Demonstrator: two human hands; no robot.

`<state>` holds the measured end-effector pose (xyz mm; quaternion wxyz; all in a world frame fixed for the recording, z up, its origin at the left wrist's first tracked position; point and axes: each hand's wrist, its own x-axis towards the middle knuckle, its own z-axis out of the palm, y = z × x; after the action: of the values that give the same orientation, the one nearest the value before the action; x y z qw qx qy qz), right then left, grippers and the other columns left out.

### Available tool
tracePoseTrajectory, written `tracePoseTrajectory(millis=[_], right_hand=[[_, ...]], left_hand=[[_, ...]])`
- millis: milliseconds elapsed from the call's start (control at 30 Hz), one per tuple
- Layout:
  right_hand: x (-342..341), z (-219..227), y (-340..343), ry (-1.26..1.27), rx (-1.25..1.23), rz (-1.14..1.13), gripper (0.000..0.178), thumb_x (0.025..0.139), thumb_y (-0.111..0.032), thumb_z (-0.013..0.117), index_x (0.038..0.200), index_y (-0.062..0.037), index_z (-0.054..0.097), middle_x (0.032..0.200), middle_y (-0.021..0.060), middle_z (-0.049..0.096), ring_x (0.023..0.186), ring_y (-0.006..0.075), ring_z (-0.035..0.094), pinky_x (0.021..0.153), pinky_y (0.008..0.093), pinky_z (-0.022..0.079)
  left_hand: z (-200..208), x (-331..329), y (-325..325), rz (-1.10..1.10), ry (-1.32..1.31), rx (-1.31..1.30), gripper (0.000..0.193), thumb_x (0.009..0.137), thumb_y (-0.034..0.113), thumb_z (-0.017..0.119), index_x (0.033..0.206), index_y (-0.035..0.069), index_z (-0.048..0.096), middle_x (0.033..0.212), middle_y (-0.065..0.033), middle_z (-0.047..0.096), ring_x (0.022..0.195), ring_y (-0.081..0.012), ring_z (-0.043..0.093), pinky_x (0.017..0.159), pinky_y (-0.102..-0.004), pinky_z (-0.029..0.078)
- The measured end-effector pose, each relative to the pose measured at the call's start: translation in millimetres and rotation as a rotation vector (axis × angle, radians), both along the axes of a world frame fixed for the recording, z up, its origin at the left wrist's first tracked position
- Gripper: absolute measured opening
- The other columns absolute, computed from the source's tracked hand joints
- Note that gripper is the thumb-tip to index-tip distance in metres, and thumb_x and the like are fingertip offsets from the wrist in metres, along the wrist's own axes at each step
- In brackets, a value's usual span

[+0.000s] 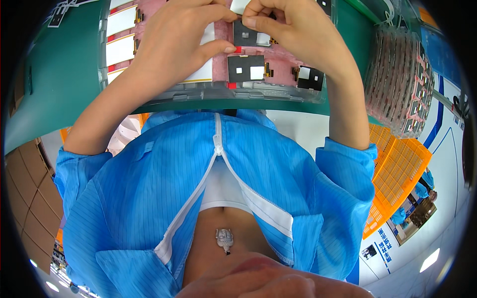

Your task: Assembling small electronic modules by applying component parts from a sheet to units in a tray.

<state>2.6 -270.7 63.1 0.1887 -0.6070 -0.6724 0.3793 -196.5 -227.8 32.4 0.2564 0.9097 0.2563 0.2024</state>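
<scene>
A clear plastic tray (169,94) with pink lining lies before me on the green table. In it, a black flat part (243,38) with a white square and a small gold-and-black connector sits between my hands. My left hand (181,42) is at its left side, thumb and index finger apart near its corners, the thumb tip by a red tab (238,49). My right hand (298,30) pinches at the part's upper edge; what lies between the fingertips is too small to make out. A similar black part (246,68) sits just nearer to me.
White panels (120,49) fill the tray's left side. Another black part (310,78) lies at its right. A tall stack of clear trays (397,82) stands at the right table edge. Below are an orange crate (397,174) and, at left, brown cartons (30,198).
</scene>
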Motion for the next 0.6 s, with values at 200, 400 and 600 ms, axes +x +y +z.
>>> tracePoseTrajectory(millis=[200,400,600], right_hand=[[0,-3,-1,0.044,0.019,-0.005,0.010,0.082,-0.005,0.067,0.086,0.0035,0.067,0.066,0.0169,0.062,0.056,0.0231,0.057,0.057,0.0352,0.045],[0,-7,-4,0.029,0.081,-0.008,0.008,0.081,-0.005,0.068,0.084,0.0028,0.067,0.066,0.0174,0.061,0.057,0.0262,0.058,0.056,0.0358,0.044],[0,-14,-4,0.013,0.170,0.021,0.008,0.080,-0.005,0.069,0.082,0.0029,0.065,0.066,0.0169,0.061,0.061,0.0293,0.060,0.059,0.0373,0.045]], left_hand=[[0,0,-1,0.000,-0.006,-0.010,0.034,0.065,0.013,0.083,0.094,0.003,0.067,0.095,-0.0100,0.061,0.090,-0.0295,0.060,0.077,-0.0376,0.049],[1,1,-1,0.004,0.003,-0.016,0.034,0.065,0.013,0.082,0.094,0.003,0.068,0.095,-0.0100,0.061,0.090,-0.0296,0.060,0.077,-0.0377,0.049],[-1,-1,0,0.003,0.013,-0.022,0.033,0.066,0.012,0.081,0.095,0.002,0.067,0.095,-0.0106,0.061,0.091,-0.0304,0.059,0.078,-0.0388,0.049]])
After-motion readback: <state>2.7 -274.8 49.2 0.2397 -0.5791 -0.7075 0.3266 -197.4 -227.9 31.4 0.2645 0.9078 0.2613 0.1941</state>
